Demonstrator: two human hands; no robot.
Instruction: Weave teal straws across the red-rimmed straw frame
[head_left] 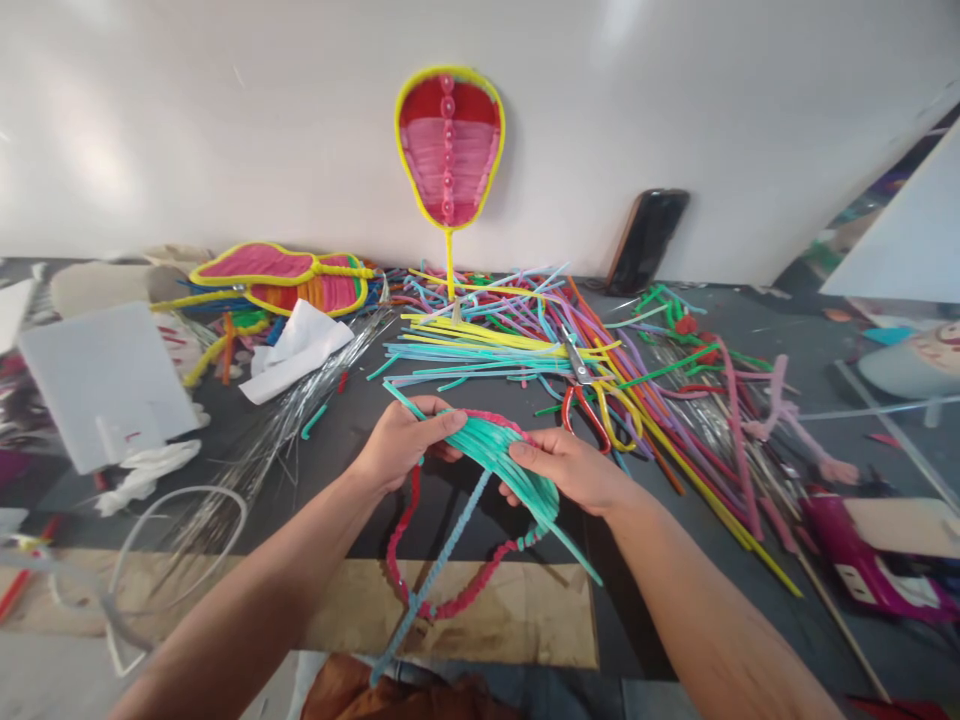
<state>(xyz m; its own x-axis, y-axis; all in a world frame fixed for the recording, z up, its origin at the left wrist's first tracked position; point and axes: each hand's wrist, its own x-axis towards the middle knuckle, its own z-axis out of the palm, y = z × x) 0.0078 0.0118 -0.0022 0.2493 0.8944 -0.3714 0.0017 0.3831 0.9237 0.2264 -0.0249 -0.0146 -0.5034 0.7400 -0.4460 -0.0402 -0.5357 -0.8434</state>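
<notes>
Both hands hold a pipe-cleaner piece (491, 450) in front of me, just above the table's near edge. Its upper part is packed with turquoise stems, and a red fuzzy outline (465, 604) loops below. A twisted blue stem (450, 545) runs down from the middle towards my lap. My left hand (411, 440) pinches the upper left end, thumb on top. My right hand (566, 468) grips the right side, its thumb pressed on the turquoise rows and the other fingers partly hidden behind. Loose turquoise ends stick out at the upper left and lower right.
A yellow-edged pink paddle shape (450, 150) stands upright against the white wall. Behind my hands lie loose pipe cleaners (495, 345) and scissors (577, 365). A phone (646, 242) leans at the back. Thin wires (285, 440) and crumpled paper (296, 350) are left; a magenta device (870, 560) is right.
</notes>
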